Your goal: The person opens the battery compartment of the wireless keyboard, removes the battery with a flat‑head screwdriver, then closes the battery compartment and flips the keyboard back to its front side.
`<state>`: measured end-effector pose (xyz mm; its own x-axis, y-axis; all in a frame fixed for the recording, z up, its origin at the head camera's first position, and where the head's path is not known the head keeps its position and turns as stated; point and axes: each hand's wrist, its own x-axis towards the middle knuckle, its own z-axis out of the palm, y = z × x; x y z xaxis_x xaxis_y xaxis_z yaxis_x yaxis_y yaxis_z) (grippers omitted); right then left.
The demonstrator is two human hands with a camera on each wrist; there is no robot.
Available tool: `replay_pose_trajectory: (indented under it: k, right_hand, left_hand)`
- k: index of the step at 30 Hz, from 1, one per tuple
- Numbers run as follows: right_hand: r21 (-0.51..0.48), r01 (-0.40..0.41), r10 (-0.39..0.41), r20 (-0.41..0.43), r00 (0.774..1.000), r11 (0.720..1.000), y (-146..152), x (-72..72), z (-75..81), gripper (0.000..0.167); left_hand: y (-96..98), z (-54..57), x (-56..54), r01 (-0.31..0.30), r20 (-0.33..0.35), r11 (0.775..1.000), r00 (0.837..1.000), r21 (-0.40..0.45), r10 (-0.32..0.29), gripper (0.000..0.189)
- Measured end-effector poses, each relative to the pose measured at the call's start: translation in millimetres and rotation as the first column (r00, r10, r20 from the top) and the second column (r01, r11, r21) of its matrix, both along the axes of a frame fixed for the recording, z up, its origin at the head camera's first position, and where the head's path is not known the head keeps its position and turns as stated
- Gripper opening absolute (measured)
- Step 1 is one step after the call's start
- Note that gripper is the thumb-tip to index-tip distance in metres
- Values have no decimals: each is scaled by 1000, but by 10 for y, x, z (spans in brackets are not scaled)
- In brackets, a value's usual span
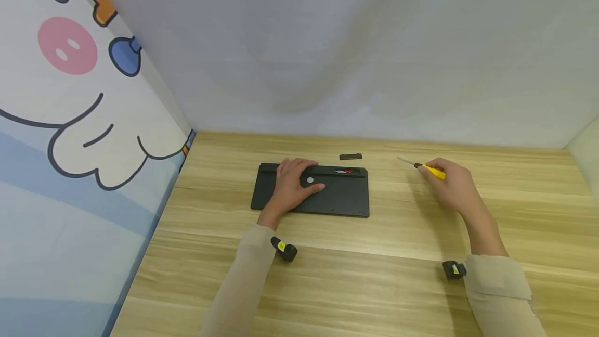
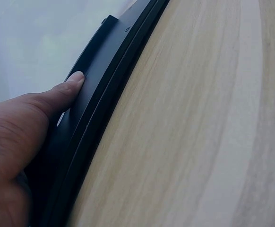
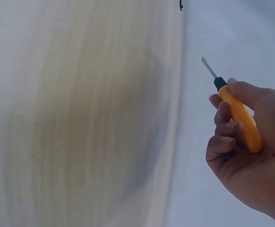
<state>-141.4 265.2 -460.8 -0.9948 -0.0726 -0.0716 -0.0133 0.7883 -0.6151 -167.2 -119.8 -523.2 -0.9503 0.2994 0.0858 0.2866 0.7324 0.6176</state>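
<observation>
A black keyboard (image 1: 343,196) lies underside up on the wooden table, with an uncovered slot (image 1: 347,171) near its far right edge that shows red and white inside. My left hand (image 1: 291,186) rests on its left half, fingers reaching the far edge and thumb (image 2: 71,85) lying straight on the surface. Off to the right of the keyboard, my right hand (image 1: 451,183) grips a screwdriver (image 3: 241,118) by its yellow handle. Its metal tip points up and left, away from the palm. A small black cover (image 1: 350,156) lies just behind the keyboard.
The wooden table (image 1: 374,290) runs back to a pale grey wall (image 1: 351,56). On the left stands a panel (image 1: 70,113) with a cartoon print. Small black cameras (image 1: 284,249) sit at both wrists.
</observation>
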Motion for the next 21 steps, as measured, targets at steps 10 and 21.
replay_pose_trajectory:
  k: [10, 21]
  right_hand:
    - [38, -90, 90, -1, 996, 995, -124, -97, 120, 46]
    - [31, -156, 155, 11, 988, 987, -337, -195, 199, 37]
  left_hand:
    - [-13, 2, 2, 0, -2, 1000, 1000, 8, 0, 62]
    - [-6, -6, -4, 3, -6, 1000, 1000, -4, -3, 62]
